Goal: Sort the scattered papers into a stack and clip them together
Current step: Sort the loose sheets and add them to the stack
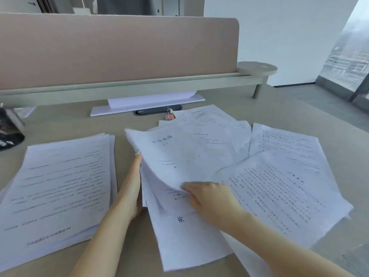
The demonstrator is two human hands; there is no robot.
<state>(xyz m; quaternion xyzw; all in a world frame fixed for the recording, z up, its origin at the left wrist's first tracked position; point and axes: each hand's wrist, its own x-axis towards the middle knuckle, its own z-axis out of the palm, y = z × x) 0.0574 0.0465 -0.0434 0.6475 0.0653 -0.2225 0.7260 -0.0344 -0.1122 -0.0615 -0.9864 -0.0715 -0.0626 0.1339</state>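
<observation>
Lifting one sheet off the scattered papers, the person had the right hand pinching its near edge with curled fingers, while the left hand stood edge-on against the left side of the loose pile, fingers straight, one fingertip touching the raised page. A squared stack lay just left of that hand on the desk, and the pink binder clips waited at the far edge of the mess, near the cable slot, untouched. To do this step well, the call was probably to keep the pinch light at the edge so the page would not crease, let the flat left hand act as a fence for the sheets beneath, and carry the page across low before dropping it square on the stack. Dragging it risked pulling neighbours along. As for writing, every page carried printed text too blurred to read; only one large handwritten-looking character showed on the lower sheet, and it could not be made out with confidence. A dark container at far left bore an unreadable label.
</observation>
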